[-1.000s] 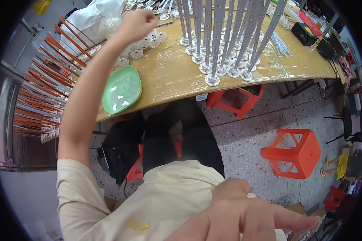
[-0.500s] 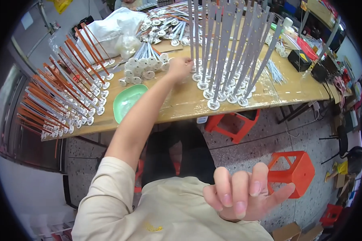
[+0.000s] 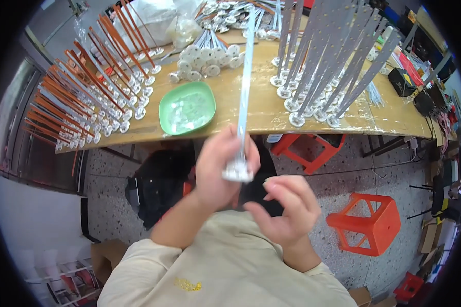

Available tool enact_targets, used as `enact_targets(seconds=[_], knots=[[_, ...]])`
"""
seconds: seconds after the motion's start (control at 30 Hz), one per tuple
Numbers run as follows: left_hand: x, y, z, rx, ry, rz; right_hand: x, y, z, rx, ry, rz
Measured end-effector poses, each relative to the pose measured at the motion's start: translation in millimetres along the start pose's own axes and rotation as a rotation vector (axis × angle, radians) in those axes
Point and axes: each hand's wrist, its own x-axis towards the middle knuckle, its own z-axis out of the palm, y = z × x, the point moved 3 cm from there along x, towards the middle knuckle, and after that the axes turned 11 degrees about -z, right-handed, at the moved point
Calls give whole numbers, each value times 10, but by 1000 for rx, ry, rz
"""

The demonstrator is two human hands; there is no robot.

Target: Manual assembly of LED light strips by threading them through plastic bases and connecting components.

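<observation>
The right hand is half-curled, holding nothing. The left hand has its grip closed on a pale rod just above its round base. Likely light, thin, flexible: hold it low. Beyond lies the worktop.

Green dish, orange stool, pale blue-white rod, orange-red sticks.
</observation>
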Motion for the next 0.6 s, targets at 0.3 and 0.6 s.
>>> enact_targets(seconds=[0.3,0.6], knots=[[-883,-442,-1,-33,-79,-92,-365,-249,32,57,-157,-181],[-1006,-368,-201,358,-54,-185,-318,-279,108,160,-350,-139]])
